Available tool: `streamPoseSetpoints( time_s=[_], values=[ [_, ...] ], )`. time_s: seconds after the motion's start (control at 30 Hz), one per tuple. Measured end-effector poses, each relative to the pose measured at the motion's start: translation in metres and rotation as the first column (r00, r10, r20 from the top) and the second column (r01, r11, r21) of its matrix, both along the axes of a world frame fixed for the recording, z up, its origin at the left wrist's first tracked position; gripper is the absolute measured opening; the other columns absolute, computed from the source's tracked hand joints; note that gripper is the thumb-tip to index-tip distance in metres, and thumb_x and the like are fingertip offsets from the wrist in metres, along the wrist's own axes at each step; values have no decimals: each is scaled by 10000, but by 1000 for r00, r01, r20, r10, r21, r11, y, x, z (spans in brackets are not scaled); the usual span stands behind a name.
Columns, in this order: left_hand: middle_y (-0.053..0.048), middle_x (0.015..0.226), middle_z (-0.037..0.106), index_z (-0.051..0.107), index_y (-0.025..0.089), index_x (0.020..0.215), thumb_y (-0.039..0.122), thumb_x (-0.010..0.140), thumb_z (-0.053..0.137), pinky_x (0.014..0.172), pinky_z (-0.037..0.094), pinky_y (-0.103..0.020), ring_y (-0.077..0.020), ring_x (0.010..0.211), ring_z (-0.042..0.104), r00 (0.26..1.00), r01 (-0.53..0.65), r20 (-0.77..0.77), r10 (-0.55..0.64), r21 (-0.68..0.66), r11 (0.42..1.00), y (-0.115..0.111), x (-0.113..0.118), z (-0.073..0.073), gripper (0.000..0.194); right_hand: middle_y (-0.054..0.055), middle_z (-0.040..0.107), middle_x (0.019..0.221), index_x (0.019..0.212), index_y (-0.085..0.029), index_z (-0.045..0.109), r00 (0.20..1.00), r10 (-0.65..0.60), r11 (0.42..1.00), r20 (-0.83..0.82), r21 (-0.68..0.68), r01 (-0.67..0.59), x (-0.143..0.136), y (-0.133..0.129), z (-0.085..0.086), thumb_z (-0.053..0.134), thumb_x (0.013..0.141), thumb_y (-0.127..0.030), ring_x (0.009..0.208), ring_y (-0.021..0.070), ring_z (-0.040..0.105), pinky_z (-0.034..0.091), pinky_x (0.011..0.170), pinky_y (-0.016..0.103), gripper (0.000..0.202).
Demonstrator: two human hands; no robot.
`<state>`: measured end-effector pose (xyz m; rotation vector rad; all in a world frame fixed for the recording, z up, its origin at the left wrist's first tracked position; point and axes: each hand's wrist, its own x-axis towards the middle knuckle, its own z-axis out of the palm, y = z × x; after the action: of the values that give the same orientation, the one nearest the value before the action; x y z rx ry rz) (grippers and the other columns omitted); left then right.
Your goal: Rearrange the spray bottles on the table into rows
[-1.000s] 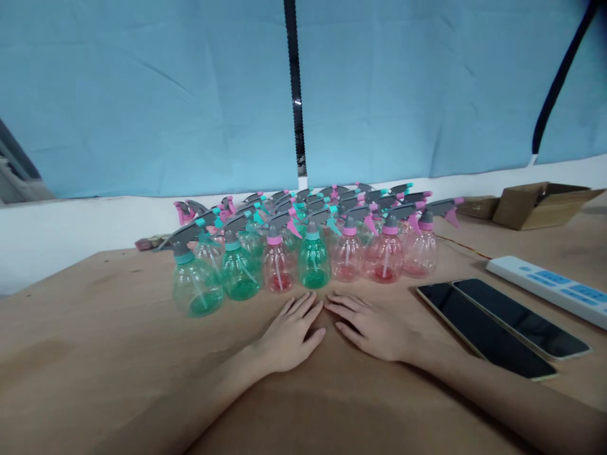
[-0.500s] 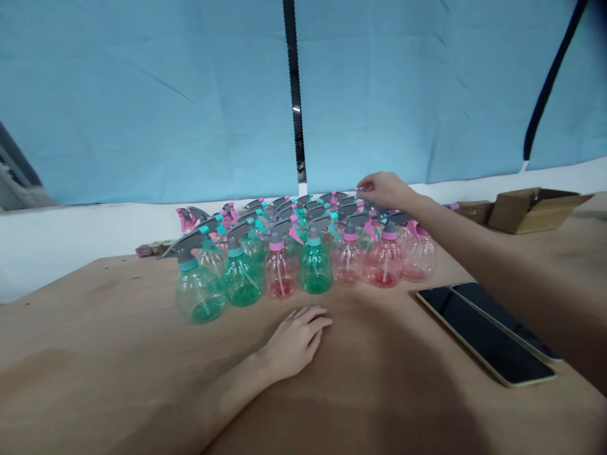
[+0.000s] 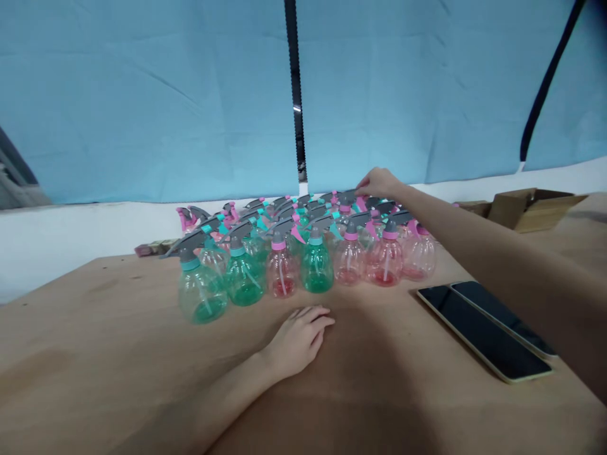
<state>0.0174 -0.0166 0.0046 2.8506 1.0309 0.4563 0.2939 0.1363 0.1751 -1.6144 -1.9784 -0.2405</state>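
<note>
My left hand lies on the wooden table with its fingers stretched out and holds nothing. Just beyond it stand rows of small spray bottles, clear green or pink, with grey heads. In the front row are a green spray bottle and a pink spray bottle. My right hand reaches over the rows to the back right. Its fingers are closed on the head of a pink-collared spray bottle, which rises a little above its neighbours. The lower part of that bottle is hidden behind others.
Two dark-screened phones lie side by side on the table, under my right forearm. An open cardboard box sits at the far right. Behind everything hangs a blue cloth above a white wall.
My right hand has closed on a spray bottle's head and lifted it slightly, so its grey top and pink collar show above the rows. My left hand has stayed put.
</note>
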Motion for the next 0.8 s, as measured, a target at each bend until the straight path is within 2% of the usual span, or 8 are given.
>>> streamPoseSetpoints(
  time_s=[0.1, 0.17, 0.27, 0.37, 0.47, 0.57, 0.7, 0.8],
  values=[
    [-50, 1221, 561, 587, 193, 1103, 131, 868, 352, 971, 404, -388, -204, 1113, 517, 1000, -3, 11, 3, -2, 1000, 0, 1, 0, 338, 119, 702, 730, 834, 26, 696, 994, -39, 985, -106, 166, 56, 2, -7, 28, 567, 739, -307, 714, 180, 648, 456, 657, 250, 370],
    [-47, 1221, 561, 586, 199, 1101, 134, 869, 349, 974, 402, -394, -205, 1112, 518, 1000, -4, 15, 4, -4, 1000, 0, 1, 1, 338, 136, 693, 806, 882, 58, 678, 982, -29, 934, -186, 345, 93, 5, -21, 50, 481, 803, -307, 789, 190, 643, 443, 718, 275, 423],
    [-46, 1219, 558, 570, 202, 1113, 143, 870, 336, 973, 403, -406, -211, 1110, 519, 1000, -3, 11, 3, -26, 1000, -1, 1, 1, 342, 111, 681, 965, 1047, -57, 654, 968, -8, 828, -252, 542, 148, 12, -60, 79, 520, 812, -298, 910, 224, 617, 442, 824, 330, 362],
    [-97, 1306, 472, 404, 175, 1278, 175, 854, 369, 987, 393, -426, -239, 1185, 459, 991, -73, 106, 77, -42, 996, -1, -1, 0, 425, 43, 665, 983, 1080, -150, 648, 957, 122, 742, -263, 664, 88, 12, -113, 86, 481, 805, -383, 943, 239, 614, 454, 784, 310, 398],
    [-140, 1400, 327, 189, 177, 1375, 240, 871, 391, 1036, 332, -446, -250, 1283, 339, 919, -148, 367, 144, -18, 989, 0, -4, 0, 546, 20, 676, 946, 1039, -226, 664, 948, 255, 703, -192, 710, -46, -3, -160, 62, 483, 806, -392, 897, 218, 634, 464, 723, 313, 338],
    [-116, 1437, 258, 147, 229, 1383, 299, 904, 358, 1057, 291, -450, -246, 1317, 273, 800, -115, 594, 86, 11, 993, -1, -7, 2, 528, 24, 683, 837, 1005, -217, 677, 920, 308, 811, -243, 572, -121, -29, -182, 19, 566, 812, -337, 758, 189, 659, 538, 642, 322, 253],
    [-87, 1462, 223, 142, 256, 1393, 349, 912, 352, 1083, 239, -447, -243, 1338, 226, 741, -29, 671, 26, -6, 1000, -3, -8, 6, 534, 24, 694, 856, 951, -192, 682, 882, 417, 864, -220, 399, -308, -55, -171, -36, 583, 807, -257, 758, 175, 644, 540, 691, 333, 187],
    [-94, 1465, 226, 142, 252, 1393, 369, 904, 376, 1075, 255, -450, -245, 1331, 249, 758, -31, 649, 71, -73, 997, -4, -7, 6, 555, 19, 694, 861, 928, -212, 683, 871, 443, 876, -213, 311, -369, -63, -157, -58, 556, 821, -256, 754, 173, 637, 526, 684, 325, 172]
  ],
)
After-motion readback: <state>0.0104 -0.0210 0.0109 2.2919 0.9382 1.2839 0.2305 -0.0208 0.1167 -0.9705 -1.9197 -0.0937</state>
